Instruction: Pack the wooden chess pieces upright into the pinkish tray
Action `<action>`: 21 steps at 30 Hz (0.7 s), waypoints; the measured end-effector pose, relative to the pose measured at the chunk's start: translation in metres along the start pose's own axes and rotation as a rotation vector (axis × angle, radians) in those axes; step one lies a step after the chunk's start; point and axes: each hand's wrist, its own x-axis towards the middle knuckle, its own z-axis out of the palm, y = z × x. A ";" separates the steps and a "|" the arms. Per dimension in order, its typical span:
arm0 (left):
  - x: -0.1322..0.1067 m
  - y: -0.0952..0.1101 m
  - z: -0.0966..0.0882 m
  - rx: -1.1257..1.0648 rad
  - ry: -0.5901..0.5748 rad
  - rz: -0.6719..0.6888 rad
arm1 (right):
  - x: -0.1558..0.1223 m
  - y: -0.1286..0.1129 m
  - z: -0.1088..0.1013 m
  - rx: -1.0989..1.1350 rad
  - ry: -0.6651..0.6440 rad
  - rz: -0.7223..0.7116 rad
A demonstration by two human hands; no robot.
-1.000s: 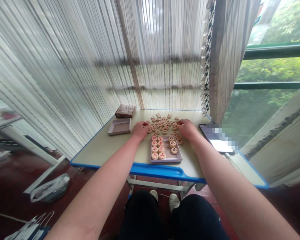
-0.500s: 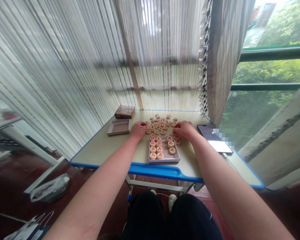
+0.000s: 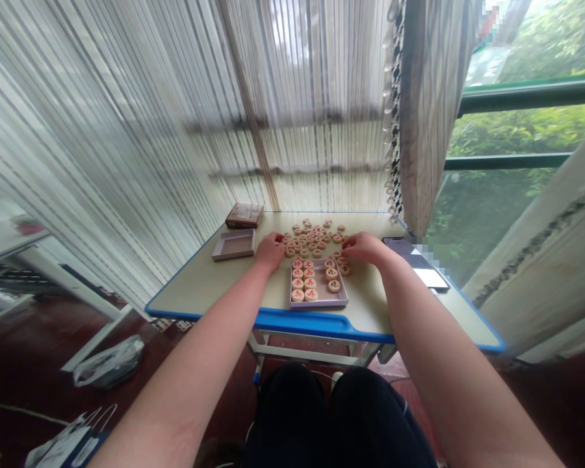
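Now left hand [image 3: 269,251], right hand [image 3: 366,247] flank loose pieces [image 3: 314,234]; fingers [image 3: 278,239] curled, grasp unclear; tray [image 3: 320,301] near table edge [image 3: 302,321].

The blue-edged counter [image 3: 209,286] carries loose wooden discs [image 3: 314,235], a part-filled tray [image 3: 319,303], an empty tray [image 3: 234,245], a brown box [image 3: 244,215] and a phone [image 3: 416,263].

**Single head cam, wide lens**

One view only, nothing shared. Worn on the head, looks forward and down along both forearms to the desk [image 3: 214,286]. Desk sits mid-frame, fairly far; knees at bottom edge, curtain and window above.
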 end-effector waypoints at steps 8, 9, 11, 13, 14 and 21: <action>-0.002 0.000 -0.003 -0.037 0.013 -0.034 | -0.001 0.004 0.001 -0.014 0.007 0.025; -0.002 0.000 -0.003 -0.039 0.014 -0.037 | -0.001 0.004 0.001 -0.016 0.014 0.018; -0.002 0.000 -0.002 -0.035 0.012 -0.039 | -0.002 0.002 0.001 -0.019 0.008 -0.004; -0.002 -0.001 -0.002 -0.018 0.007 -0.030 | -0.002 0.001 -0.001 -0.029 -0.012 -0.021; -0.002 -0.001 -0.002 -0.008 0.005 -0.021 | -0.002 0.000 -0.001 -0.033 -0.015 -0.022; 0.001 -0.002 0.000 0.038 -0.007 0.005 | -0.003 0.001 0.000 -0.013 -0.008 -0.008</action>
